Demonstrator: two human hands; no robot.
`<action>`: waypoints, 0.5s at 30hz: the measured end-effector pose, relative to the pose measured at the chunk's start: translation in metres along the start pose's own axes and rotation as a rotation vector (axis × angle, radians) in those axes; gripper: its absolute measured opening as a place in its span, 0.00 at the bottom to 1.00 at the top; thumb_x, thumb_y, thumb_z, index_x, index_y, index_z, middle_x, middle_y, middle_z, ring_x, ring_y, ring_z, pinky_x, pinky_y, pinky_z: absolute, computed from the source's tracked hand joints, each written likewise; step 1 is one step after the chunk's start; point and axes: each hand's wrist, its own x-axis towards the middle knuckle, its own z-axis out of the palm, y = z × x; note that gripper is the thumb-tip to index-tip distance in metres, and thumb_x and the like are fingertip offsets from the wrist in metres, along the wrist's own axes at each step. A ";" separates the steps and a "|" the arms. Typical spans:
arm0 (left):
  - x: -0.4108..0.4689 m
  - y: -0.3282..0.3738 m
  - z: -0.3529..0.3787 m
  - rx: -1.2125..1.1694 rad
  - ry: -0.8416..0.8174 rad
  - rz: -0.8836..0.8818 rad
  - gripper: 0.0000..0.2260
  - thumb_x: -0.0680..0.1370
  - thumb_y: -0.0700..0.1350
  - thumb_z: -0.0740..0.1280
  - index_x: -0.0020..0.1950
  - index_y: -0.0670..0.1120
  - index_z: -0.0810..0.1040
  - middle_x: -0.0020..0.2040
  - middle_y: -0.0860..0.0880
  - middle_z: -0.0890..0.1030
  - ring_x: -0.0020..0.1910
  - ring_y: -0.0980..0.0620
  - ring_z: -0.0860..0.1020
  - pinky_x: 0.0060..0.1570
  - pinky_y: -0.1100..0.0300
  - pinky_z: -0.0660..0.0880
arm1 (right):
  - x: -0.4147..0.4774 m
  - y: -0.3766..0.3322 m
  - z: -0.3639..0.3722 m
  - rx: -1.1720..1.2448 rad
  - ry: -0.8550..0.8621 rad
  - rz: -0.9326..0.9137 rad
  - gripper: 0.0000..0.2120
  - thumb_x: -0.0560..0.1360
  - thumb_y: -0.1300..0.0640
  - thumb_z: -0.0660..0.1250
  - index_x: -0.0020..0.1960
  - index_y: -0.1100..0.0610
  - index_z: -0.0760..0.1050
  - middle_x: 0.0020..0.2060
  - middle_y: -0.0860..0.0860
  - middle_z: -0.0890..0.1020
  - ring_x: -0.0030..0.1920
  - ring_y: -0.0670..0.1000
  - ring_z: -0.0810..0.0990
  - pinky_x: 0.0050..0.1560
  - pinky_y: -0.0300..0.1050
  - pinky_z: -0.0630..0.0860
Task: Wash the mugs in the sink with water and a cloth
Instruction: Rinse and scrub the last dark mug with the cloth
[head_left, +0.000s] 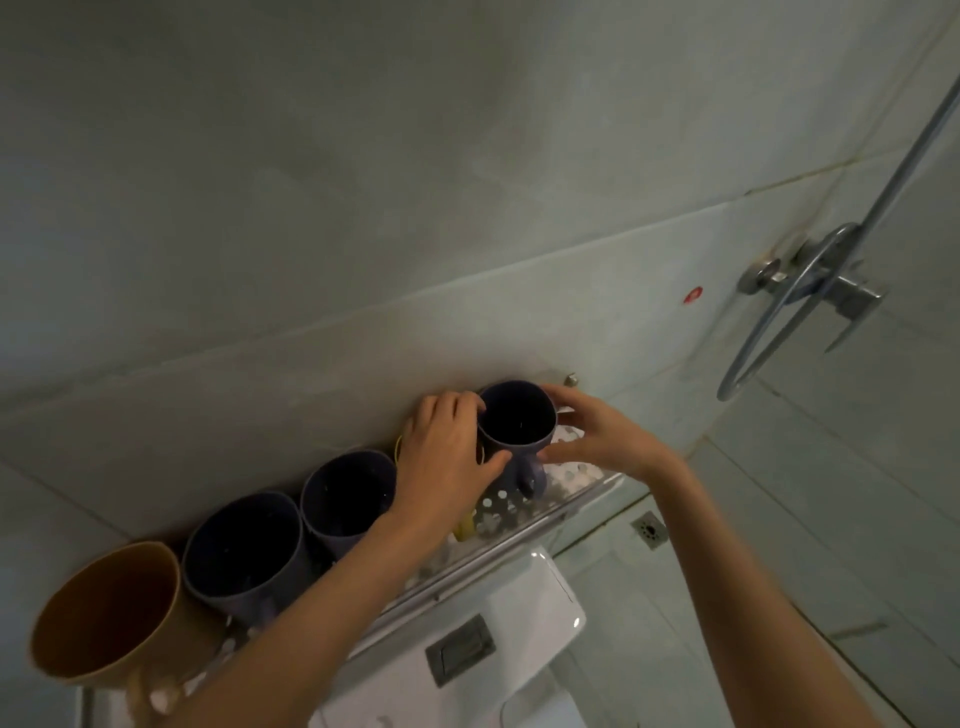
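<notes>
On a perforated wall shelf above a white toilet cistern, four mugs stand in a row against a pale tiled wall. At the right end, both hands close around a dark blue mug. The left hand wraps its left side with curled fingers, the thumb lying across the front near the handle. The right hand cups the right side, fingers curved around the rim and thumb low on the body. The mug stands upright at the shelf's right end, its long axis vertical, its open mouth facing up toward the camera and its handle pointing out from the wall toward the person. To its left stand two more dark mugs and a tan mug, all mouth up. No sink, cloth or running water is in view, so the washing looks not yet begun. Whether any mug is wet or clean cannot be told.
</notes>
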 end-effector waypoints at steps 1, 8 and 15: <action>0.000 0.000 0.001 0.035 0.002 0.011 0.18 0.74 0.55 0.68 0.60 0.49 0.70 0.60 0.52 0.72 0.62 0.51 0.66 0.59 0.58 0.66 | 0.002 0.002 0.001 -0.007 0.002 0.009 0.33 0.68 0.64 0.75 0.70 0.55 0.66 0.62 0.47 0.74 0.59 0.43 0.74 0.55 0.27 0.71; -0.003 0.001 0.002 0.151 0.059 0.050 0.17 0.75 0.58 0.65 0.58 0.50 0.72 0.59 0.51 0.72 0.60 0.51 0.68 0.56 0.59 0.65 | 0.001 0.004 0.007 -0.018 0.025 0.055 0.38 0.68 0.63 0.75 0.73 0.56 0.60 0.67 0.51 0.70 0.62 0.46 0.71 0.56 0.28 0.72; -0.006 0.005 -0.002 0.171 0.046 0.022 0.17 0.76 0.57 0.63 0.59 0.50 0.70 0.60 0.50 0.71 0.60 0.50 0.68 0.55 0.59 0.66 | -0.013 -0.003 0.020 -0.066 0.096 0.117 0.44 0.70 0.63 0.73 0.77 0.55 0.49 0.72 0.53 0.64 0.70 0.53 0.66 0.58 0.34 0.68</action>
